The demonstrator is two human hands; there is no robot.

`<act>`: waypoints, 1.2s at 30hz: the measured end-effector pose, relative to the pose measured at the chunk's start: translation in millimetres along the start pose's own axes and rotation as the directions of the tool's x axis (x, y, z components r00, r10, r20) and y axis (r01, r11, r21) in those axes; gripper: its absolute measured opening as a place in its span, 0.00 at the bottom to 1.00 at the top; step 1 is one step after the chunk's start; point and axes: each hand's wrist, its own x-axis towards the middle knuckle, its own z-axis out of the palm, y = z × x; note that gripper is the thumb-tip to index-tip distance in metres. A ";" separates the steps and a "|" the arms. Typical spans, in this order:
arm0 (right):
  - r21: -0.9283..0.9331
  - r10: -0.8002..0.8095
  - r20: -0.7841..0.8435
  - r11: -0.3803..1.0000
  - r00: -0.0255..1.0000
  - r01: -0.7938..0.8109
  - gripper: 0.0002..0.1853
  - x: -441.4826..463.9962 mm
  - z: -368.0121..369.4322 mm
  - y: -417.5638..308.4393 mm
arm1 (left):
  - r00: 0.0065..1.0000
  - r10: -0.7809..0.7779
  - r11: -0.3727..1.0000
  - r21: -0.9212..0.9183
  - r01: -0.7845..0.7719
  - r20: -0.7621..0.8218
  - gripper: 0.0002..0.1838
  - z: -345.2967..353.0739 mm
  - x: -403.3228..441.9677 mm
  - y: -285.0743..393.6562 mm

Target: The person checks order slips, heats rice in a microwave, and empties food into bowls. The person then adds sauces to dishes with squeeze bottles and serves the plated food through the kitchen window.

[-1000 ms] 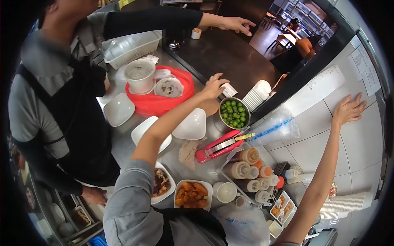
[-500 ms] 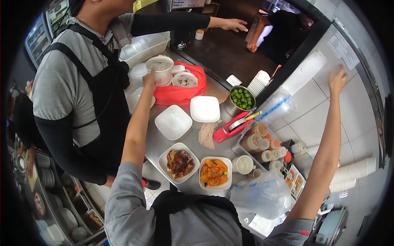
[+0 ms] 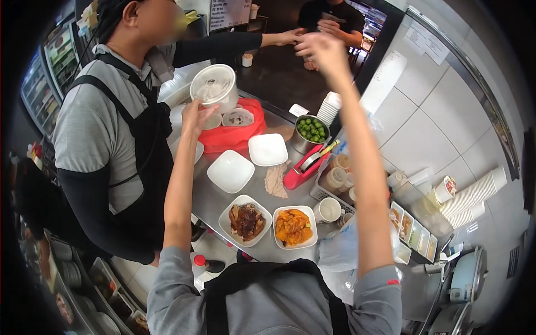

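Observation:
My left hand [image 3: 196, 116] grips a round white takeout tub [image 3: 228, 101] with a clear lid, raised and tilted above a red plastic bag [image 3: 245, 138]. Inside the bag stands another lidded tub [image 3: 239, 118]. My right hand [image 3: 325, 53] is stretched forward over the dark pass counter, close to a co-worker's outstretched hand [image 3: 287, 37]; motion smears its fingers. Nearer to me are two empty white square bowls, one of them this bowl [image 3: 230, 171], a bowl of dark glazed meat [image 3: 245, 222] and a bowl of orange saucy food [image 3: 293, 227].
A co-worker in a black apron [image 3: 151, 128] stands at my left. Another person [image 3: 335, 22] is beyond the pass window. On the steel counter are a metal pot of green limes [image 3: 311, 130], a red tape dispenser [image 3: 298, 177], a white mug [image 3: 328, 210] and sauce bottles [image 3: 335, 178].
My left hand has lifted the tub up from the red bag. My right hand has swung left from the wall to the pass window. The person beyond the window is now more upright.

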 end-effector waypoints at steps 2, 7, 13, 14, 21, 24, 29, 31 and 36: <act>0.115 0.064 -0.001 0.991 0.998 -0.063 0.18 -27.1 58.9 26.7 | 0.992 -0.018 0.995 -0.096 0.030 0.127 0.13 12.3 -44.7 7.0; 0.430 0.144 -0.355 0.903 0.924 0.025 0.15 -132.6 148.3 -1.9 | 0.990 -0.018 1.000 -0.006 0.019 0.141 0.17 45.5 -177.0 19.8; 0.624 0.335 -0.448 0.781 0.829 0.021 0.07 -244.0 156.0 -33.2 | 0.998 -0.033 0.999 -0.034 0.032 -0.049 0.17 37.7 -309.9 -12.0; 0.647 0.350 -0.410 0.762 0.842 -0.002 0.07 -259.7 157.0 -36.8 | 0.995 -0.031 0.998 -0.060 0.025 -0.095 0.17 35.8 -328.9 -18.5; 0.752 0.497 -0.100 0.605 0.862 -0.261 0.19 -353.2 193.4 -44.9 | 0.893 0.088 0.979 -0.128 -0.160 -0.441 0.07 7.3 -449.9 -64.5; 0.739 0.537 0.056 0.545 0.842 -0.396 0.23 -376.5 207.9 -67.5 | 0.816 0.141 0.962 -0.119 -0.247 -0.561 0.04 6.2 -487.2 -62.1; 0.727 0.428 0.201 0.538 0.881 -0.427 0.26 -403.9 224.3 -85.6 | 0.734 0.211 0.958 -0.011 -0.285 -0.646 0.09 -12.1 -524.0 -61.2; 0.614 0.383 0.317 0.615 0.868 -0.496 0.26 -409.5 229.5 -91.5 | 0.705 0.222 0.950 -0.013 -0.312 -0.674 0.09 -17.1 -533.7 -61.1; 0.373 0.278 0.456 0.803 0.846 -0.465 0.27 -426.4 252.1 -71.0 | 0.653 0.198 0.971 0.055 -0.233 -0.732 0.08 -42.2 -553.4 -72.4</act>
